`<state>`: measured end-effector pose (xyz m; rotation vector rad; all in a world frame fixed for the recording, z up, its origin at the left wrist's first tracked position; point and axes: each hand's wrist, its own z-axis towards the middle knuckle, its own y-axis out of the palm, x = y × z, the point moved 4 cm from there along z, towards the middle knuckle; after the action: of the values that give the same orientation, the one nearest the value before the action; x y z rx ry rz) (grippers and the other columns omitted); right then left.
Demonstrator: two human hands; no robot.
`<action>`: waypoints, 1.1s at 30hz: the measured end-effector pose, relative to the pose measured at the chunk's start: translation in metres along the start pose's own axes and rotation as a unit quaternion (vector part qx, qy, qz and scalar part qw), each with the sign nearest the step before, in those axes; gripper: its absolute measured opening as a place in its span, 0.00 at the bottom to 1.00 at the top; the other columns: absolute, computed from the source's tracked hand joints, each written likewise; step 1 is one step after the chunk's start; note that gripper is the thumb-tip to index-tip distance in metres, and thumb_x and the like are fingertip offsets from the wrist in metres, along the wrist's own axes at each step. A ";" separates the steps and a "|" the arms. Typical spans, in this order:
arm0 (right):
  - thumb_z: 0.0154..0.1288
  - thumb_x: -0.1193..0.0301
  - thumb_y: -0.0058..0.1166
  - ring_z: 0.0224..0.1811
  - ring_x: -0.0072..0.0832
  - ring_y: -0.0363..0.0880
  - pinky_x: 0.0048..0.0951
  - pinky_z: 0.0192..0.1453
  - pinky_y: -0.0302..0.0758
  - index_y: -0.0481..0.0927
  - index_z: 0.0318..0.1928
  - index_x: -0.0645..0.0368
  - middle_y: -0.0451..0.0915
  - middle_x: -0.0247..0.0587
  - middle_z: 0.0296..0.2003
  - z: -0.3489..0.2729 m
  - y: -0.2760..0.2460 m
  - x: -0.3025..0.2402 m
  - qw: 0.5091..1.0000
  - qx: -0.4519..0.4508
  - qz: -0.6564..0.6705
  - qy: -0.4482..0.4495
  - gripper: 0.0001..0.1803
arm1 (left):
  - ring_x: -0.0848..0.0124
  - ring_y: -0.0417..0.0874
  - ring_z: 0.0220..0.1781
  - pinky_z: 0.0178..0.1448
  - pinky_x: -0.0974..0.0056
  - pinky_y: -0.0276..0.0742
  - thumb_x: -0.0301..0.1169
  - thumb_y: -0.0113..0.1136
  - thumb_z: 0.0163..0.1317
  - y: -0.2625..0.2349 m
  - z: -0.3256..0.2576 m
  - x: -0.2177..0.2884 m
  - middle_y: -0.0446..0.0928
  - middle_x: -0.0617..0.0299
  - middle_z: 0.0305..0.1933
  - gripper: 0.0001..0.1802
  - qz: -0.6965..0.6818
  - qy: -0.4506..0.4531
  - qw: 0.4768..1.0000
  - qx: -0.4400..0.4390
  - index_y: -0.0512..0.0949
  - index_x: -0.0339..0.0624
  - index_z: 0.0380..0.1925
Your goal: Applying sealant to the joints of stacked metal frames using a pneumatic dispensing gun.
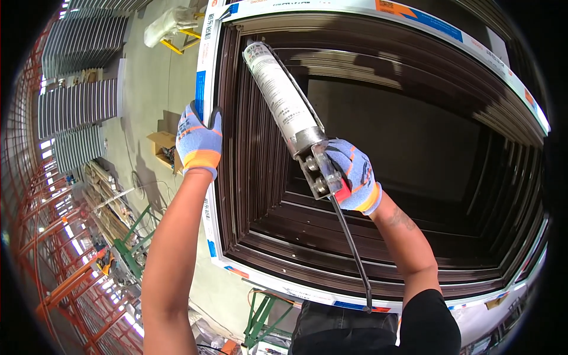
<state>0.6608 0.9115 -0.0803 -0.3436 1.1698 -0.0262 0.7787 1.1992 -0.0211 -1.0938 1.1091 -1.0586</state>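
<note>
My right hand (353, 176), in a blue knit glove with an orange and yellow cuff, is closed round the red-and-metal grip of a caulking gun (313, 171). A white sealant tube (279, 94) sits in the gun, its tip pointing to the far left corner of a dark brown frame (242, 195). The gun's thin rod (353, 248) reaches back toward me. Gloved alike, my left hand (200, 141) grips the frame's left edge, thumb on the inner side. That edge carries white protective tape (206, 65) with blue and orange patches. Where the tube's tip meets the frame is hard to make out.
Several dark frames lie stacked under the top one. Left of them on the floor are an open cardboard box (161, 149) and a yellow stand (183, 40) with plastic wrap. Green metal supports (258, 316) stand near me. Racks of grey profiles (80, 106) fill the far left.
</note>
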 end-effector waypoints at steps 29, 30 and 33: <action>0.47 0.68 0.66 0.38 0.48 0.81 0.41 0.45 0.79 0.80 0.44 0.60 0.81 0.47 0.37 -0.004 0.005 0.002 1.000 -0.002 -0.008 0.018 0.21 | 0.50 0.80 0.56 0.59 0.51 0.76 0.54 0.57 0.66 -0.002 0.000 0.000 0.79 0.44 0.52 0.34 -0.016 0.017 1.000 0.012 0.71 0.36 0.59; 0.48 0.66 0.65 0.35 0.49 0.79 0.42 0.42 0.77 0.79 0.42 0.59 0.80 0.48 0.34 -0.002 0.007 0.003 1.000 -0.010 -0.005 0.023 0.19 | 0.50 0.80 0.56 0.59 0.51 0.77 0.54 0.57 0.66 -0.002 0.000 0.000 0.79 0.44 0.52 0.34 -0.012 0.010 1.000 0.004 0.71 0.35 0.59; 0.49 0.67 0.64 0.35 0.50 0.79 0.43 0.41 0.77 0.78 0.41 0.59 0.80 0.48 0.34 0.003 0.002 -0.005 0.999 0.054 0.002 -0.001 0.18 | 0.50 0.80 0.56 0.59 0.51 0.77 0.53 0.57 0.66 -0.002 0.001 0.000 0.79 0.44 0.52 0.34 -0.017 0.003 1.000 -0.008 0.72 0.35 0.58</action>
<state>0.6616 0.9151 -0.0751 -0.2466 1.1629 -0.0857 0.7792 1.1993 -0.0191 -1.1265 1.1093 -1.0816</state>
